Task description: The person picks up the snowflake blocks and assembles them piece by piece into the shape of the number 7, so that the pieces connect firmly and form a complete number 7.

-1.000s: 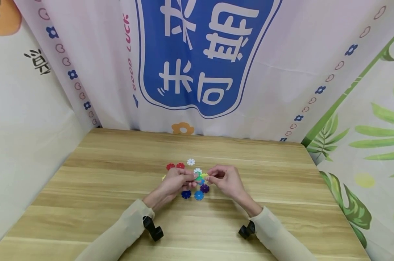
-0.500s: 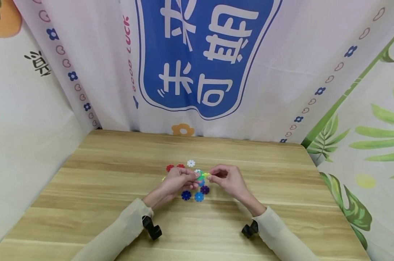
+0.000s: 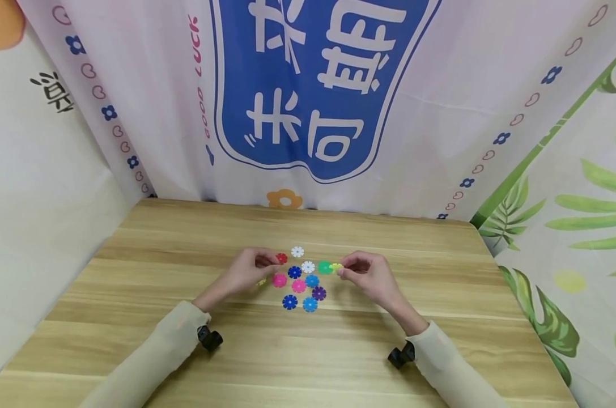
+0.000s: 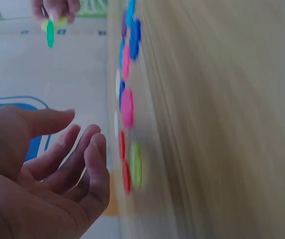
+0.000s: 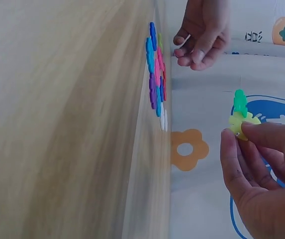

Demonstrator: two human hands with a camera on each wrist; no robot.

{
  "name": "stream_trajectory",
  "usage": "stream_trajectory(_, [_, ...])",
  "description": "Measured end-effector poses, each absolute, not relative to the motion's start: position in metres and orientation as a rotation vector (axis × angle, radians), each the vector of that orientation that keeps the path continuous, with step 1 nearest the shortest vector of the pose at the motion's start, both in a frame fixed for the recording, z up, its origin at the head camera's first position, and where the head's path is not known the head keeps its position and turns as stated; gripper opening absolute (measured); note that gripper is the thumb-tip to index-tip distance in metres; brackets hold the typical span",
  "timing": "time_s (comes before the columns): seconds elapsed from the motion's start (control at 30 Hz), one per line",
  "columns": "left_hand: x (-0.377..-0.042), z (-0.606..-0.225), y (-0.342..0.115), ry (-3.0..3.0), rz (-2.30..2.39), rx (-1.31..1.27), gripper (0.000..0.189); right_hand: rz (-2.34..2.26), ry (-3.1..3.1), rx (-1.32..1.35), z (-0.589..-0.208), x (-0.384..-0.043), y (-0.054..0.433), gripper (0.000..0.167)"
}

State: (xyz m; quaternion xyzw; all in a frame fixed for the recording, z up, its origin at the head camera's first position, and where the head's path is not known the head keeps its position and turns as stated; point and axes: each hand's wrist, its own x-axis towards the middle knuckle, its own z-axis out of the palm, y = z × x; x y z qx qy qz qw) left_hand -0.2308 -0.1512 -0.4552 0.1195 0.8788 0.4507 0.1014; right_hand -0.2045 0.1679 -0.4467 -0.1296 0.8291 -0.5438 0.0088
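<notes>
My right hand [image 3: 375,276] pinches a yellow snowflake disc [image 5: 238,120] joined to a green disc [image 5: 239,101]; linking seems underway, so my empty, relaxed left hand [image 3: 247,268] should fetch a loose disc [image 3: 298,286].

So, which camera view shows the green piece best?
Right wrist: the green piece appears largest there, joined to the yellow piece in the right hand. The head view shows it small; left wrist, thinly edge-on.
</notes>
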Motion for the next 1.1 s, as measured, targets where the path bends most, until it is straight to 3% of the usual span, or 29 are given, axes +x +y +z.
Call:
stream_trajectory(0.43, [-0.237, -0.461, -0.187, 2.751, 0.933, 0.548, 0.019, -1.733, 2.554, -0.395, -0.448, -0.206, 0.175, 0.017])
stream_trajectory(1.1, [-0.239, -0.466, -0.183, 2.765, 0.871, 0.434, 0.028, -1.765, 2.525, -0.375, -0.448, -0.205, 0.174, 0.017])
